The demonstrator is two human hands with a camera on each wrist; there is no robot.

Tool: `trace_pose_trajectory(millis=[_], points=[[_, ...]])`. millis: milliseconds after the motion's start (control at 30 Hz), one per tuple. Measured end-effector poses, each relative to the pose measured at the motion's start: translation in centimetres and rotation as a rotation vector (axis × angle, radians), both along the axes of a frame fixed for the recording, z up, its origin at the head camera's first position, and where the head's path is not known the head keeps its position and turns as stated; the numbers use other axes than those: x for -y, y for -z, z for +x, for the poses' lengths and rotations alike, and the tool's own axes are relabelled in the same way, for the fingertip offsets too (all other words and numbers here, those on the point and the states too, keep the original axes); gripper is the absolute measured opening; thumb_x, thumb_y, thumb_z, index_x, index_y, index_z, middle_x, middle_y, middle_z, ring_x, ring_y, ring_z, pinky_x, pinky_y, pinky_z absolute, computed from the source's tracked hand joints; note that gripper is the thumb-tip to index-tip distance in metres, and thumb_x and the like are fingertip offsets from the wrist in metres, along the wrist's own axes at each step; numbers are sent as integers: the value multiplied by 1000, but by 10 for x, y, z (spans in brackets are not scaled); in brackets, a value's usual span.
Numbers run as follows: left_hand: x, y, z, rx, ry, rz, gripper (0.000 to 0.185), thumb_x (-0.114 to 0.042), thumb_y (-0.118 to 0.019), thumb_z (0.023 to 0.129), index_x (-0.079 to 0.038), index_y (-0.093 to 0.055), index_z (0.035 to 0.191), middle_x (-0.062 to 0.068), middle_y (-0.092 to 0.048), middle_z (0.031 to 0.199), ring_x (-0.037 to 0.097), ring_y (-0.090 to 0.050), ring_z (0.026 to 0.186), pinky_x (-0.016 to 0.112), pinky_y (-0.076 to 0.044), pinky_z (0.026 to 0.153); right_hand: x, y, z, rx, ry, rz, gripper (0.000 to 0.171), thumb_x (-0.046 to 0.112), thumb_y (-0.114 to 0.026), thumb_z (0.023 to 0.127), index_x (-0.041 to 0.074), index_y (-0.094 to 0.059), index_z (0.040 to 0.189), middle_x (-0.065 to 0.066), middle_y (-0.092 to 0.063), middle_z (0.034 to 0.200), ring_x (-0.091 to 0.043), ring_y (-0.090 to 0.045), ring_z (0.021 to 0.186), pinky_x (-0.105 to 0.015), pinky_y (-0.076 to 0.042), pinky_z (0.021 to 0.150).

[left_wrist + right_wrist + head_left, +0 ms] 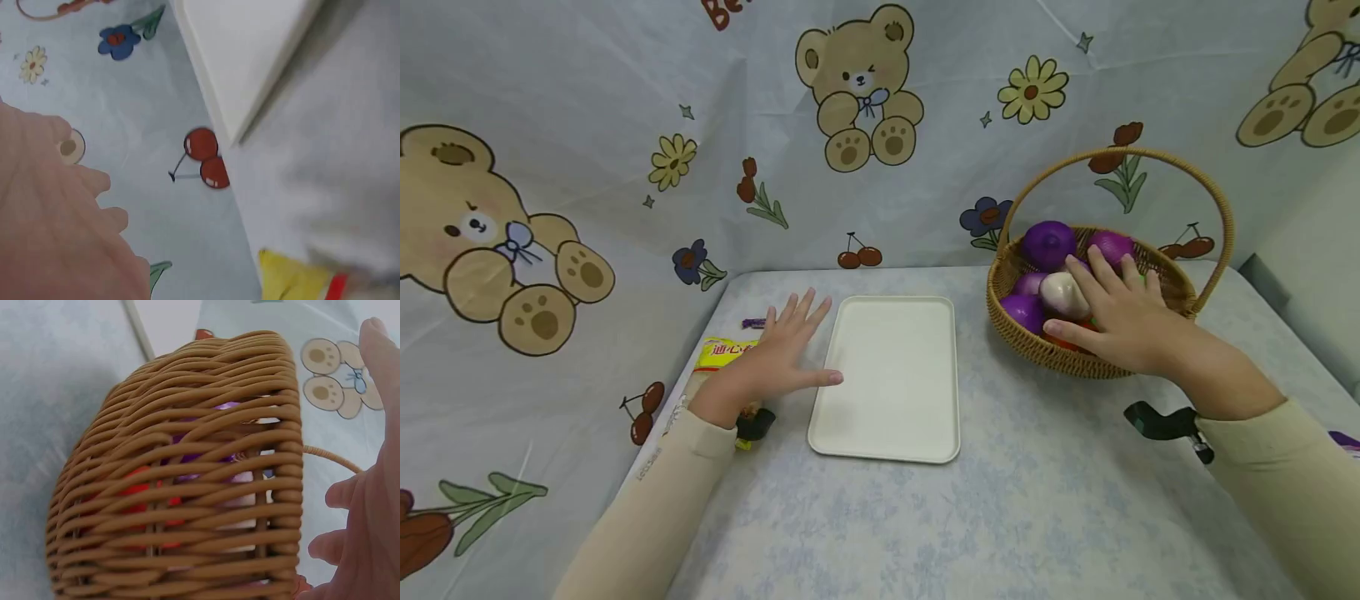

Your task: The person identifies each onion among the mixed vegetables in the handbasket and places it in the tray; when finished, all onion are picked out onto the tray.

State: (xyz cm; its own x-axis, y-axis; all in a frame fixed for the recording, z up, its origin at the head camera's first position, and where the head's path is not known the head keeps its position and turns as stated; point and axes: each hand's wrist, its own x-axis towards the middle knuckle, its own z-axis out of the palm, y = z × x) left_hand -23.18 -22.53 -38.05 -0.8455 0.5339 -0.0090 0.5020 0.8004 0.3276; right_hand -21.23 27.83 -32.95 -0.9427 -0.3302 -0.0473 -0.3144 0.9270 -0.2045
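Note:
My right hand (1131,321) hovers over a wicker basket (1018,340) with its fingers spread, overlapping the contents in the head view. Inside lie several purple onion-like vegetables (1048,245), a white bulb (1062,295) and something red, partly covered by the hand. In the right wrist view the fingers extend beside the basket's woven wall (187,487), holding nothing. My left hand (775,362), fingers fanned out and thumb pointing right, hangs at the left side of a white rectangular tray (895,375). The thumb tip overlaps the tray's left rim. Nothing is in this hand.
Left of the tray, a yellow-and-red package (721,353) lies partly behind the left hand and wrist, with a small purple item (752,323) beyond it. The basket's tall arched handle (1225,225) rises at the back right. A bear-printed cloth (865,208) hangs behind the table.

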Motion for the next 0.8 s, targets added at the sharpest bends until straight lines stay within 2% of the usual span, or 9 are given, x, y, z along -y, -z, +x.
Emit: trace_pose_trajectory(millis=[200,367,533,667,800], points=[[-16,12,22,16,-15,256,113,-71,-68,91,-21,-7,172,-2,3,176,27,6,159,63,2,122,1,2,-5,19,2,-65,103,65,-47,105,3,4,168,-30,17,168,-68,14,144,-83,12,105],[-25,23,40,72,-131,412,106,-64,-70,93,-25,-10,172,-5,-6,175,24,-7,159,66,-14,121,3,9,-9,44,4,-152,98,61,-44,108,2,6,167,-28,18,168,-66,15,145,-80,11,109],[-35,31,61,163,-270,476,108,-54,-77,93,-21,-11,171,2,-9,175,29,-12,158,65,-20,120,7,16,-13,65,4,-249,93,58,-40,110,2,8,167,-28,19,169,-59,18,148,-74,11,114],[-41,40,77,215,-362,469,116,-59,-81,88,-20,-9,171,6,-7,175,32,-9,158,68,-20,119,10,17,-16,76,24,-301,93,58,-39,110,2,9,167,-28,18,169,-56,19,150,-73,10,115],[-44,53,87,249,-424,457,124,-60,-85,84,-21,-7,171,8,-6,175,33,-9,157,67,-20,119,12,19,-20,65,50,-345,94,58,-40,110,-1,7,166,-30,15,169,-52,15,152,-71,5,116]])
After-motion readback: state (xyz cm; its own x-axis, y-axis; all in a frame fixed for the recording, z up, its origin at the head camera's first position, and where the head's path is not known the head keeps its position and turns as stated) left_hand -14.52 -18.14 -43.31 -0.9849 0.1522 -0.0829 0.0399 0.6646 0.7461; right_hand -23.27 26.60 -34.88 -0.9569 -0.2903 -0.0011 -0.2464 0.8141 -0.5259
